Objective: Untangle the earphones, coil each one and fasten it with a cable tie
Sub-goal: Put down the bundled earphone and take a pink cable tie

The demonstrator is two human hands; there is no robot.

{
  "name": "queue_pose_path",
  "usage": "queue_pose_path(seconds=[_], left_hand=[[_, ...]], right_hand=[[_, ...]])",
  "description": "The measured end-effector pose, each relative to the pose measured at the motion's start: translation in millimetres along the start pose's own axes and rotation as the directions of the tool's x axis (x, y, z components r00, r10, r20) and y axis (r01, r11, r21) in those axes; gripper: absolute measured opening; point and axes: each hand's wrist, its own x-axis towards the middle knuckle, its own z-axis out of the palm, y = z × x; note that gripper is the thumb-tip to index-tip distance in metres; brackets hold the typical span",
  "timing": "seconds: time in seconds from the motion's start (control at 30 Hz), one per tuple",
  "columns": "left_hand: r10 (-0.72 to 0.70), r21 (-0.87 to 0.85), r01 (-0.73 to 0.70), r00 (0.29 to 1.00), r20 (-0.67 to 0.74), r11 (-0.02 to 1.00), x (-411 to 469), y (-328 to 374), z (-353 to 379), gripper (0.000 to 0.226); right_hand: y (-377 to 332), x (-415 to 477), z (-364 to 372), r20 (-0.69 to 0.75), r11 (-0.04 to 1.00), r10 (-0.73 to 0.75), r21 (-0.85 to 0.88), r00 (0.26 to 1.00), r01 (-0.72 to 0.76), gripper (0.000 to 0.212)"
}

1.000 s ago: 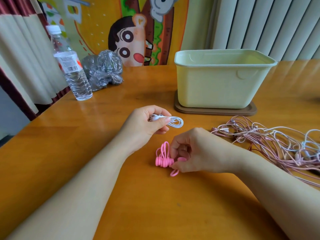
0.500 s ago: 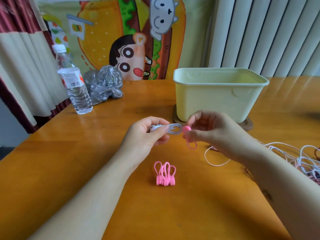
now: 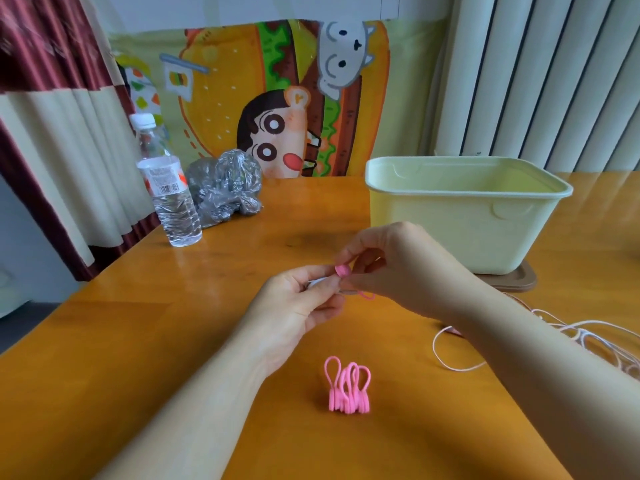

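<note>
**Wooden surface (image 3: 138,341), pale tub (image 3: 450,237), small white coil (image 3: 317,282)**

Orange-brown wood fills the view. The pale green tub stands at the far right on a brown lid (image 3: 519,282). At the far left a bottle (image 3: 173,202) stands upright, with a crumpled clear bag (image 3: 225,188) just beside it.

Both hands meet above the middle of the surface. The left hand (image 3: 298,303) pinches the coil between thumb and curled fingers, and most of the coil is hidden in that grip. The right hand (image 3: 398,268) pinches a pink tie (image 3: 343,270) by its head, right against the left fingertips, with the tie's loop hanging below. Whether the tie circles the coil cannot be told.

A tangle (image 3: 588,341) of pink and white earphone cable lies at the right edge, partly behind the right forearm. Spare pink ties (image 3: 348,386) stand bunched on the surface, nearer than the hands.
</note>
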Motion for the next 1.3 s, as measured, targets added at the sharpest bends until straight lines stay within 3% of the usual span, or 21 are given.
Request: queue_pose_path(seconds=[0.23, 0.57, 0.63, 0.73, 0.8, 0.87, 0.93, 0.97, 1.03, 1.13, 1.3], left_hand=[[-0.037, 0.019, 0.037, 0.999, -0.016, 0.999, -0.9, -0.2, 0.7, 0.031], [-0.005, 0.001, 0.005, 0.999, -0.049, 1.000, 0.1, 3.0, -0.8, 0.019], [0.000, -0.008, 0.000, 0.997, -0.081, 1.000, 1.2, 3.8, -2.4, 0.016], [0.020, -0.048, -0.027, 0.991, -0.133, 0.998, 2.1, 6.0, -4.6, 0.011], [0.038, -0.061, -0.049, 0.986, -0.162, 0.997, 2.7, 7.5, -6.1, 0.012], [0.056, -0.054, -0.066, 0.983, -0.175, 0.996, 3.0, 8.3, -6.8, 0.014], [0.068, -0.042, -0.076, 0.982, -0.179, 0.996, 3.2, 8.0, -6.9, 0.016], [0.073, -0.031, -0.080, 0.980, -0.184, 0.996, 3.2, 7.6, -7.0, 0.017], [0.081, -0.012, -0.086, 0.975, -0.205, 0.996, 3.3, 7.0, -7.1, 0.019], [0.082, -0.019, -0.089, 0.969, -0.234, 0.996, 3.2, 6.8, -7.1, 0.020], [0.019, -0.104, -0.043, 0.976, -0.216, 0.994, 2.8, 1.8, -3.3, 0.018]], right_hand=[[-1.4, -2.4, 1.6, 0.019, 0.980, -0.129, -0.152, 0.991, 0.131, 0.009], [4.6, -1.2, -2.0, 0.010, 0.961, 0.073, 0.266, 0.997, -0.073, 0.012], [2.7, 0.9, -1.0, 0.000, 0.852, 0.190, 0.498, 0.982, -0.164, 0.012], [3.6, 4.2, -2.0, 0.070, 0.574, 0.347, 0.772, 0.935, -0.271, 0.019], [5.9, 4.9, -3.1, 0.157, 0.463, 0.388, 0.819, 0.908, -0.340, 0.020], [8.1, 3.2, -0.6, 0.271, 0.422, 0.381, 0.799, 0.884, -0.428, 0.013], [7.5, 0.1, 4.6, 0.411, 0.421, 0.331, 0.741, 0.849, -0.523, 0.007], [7.1, -1.4, 7.8, 0.468, 0.426, 0.310, 0.710, 0.827, -0.561, 0.018], [8.1, -2.6, 14.2, 0.491, 0.451, 0.301, 0.681, 0.817, -0.576, 0.021], [9.8, -1.9, 19.8, 0.374, 0.546, 0.358, 0.660, 0.856, -0.516, 0.006], [5.3, -3.7, 32.6, 0.073, 0.637, 0.435, 0.679, 0.897, -0.365, 0.011]])
